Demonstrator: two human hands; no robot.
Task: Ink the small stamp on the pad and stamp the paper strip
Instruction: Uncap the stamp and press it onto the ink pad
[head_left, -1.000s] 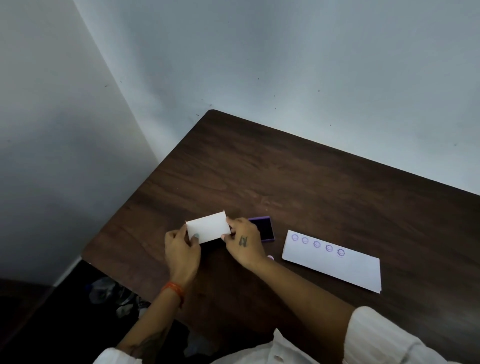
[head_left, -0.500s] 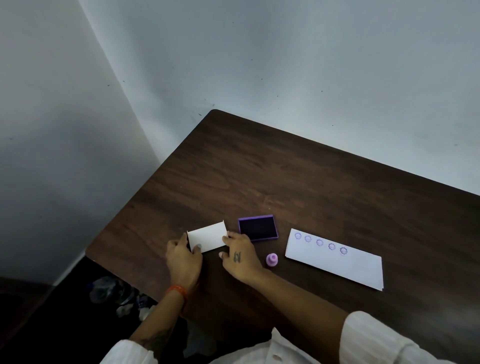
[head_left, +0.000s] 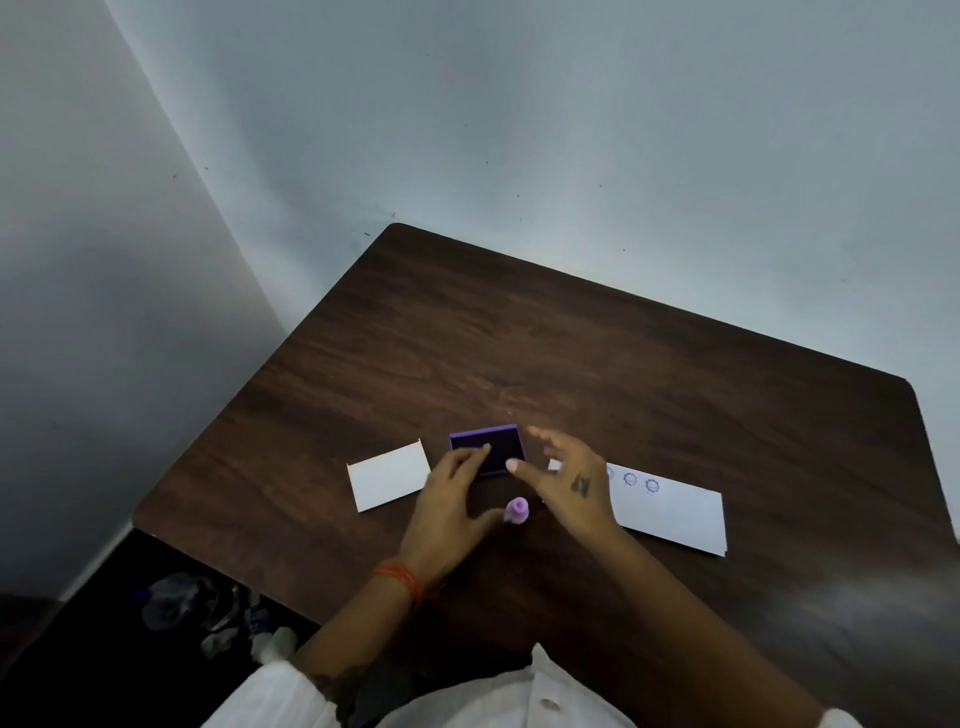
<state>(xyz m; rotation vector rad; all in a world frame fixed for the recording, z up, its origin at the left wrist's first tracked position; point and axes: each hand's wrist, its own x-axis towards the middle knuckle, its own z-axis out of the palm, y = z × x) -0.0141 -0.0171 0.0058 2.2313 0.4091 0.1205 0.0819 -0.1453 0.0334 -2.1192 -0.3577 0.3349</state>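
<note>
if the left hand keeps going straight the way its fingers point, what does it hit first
Probably the ink pad: the left hand points away from the person and its fingertips already lie at or over the pad's near-left edge. Whether they touch it cannot be told from this view.

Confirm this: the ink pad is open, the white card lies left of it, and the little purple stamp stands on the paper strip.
One thing is wrong. In the head view the stamp stands on the bare table, between the two hands and nearer the person than the ink pad, not on the paper strip. The pad is open, and the white card lies left of it.
</note>
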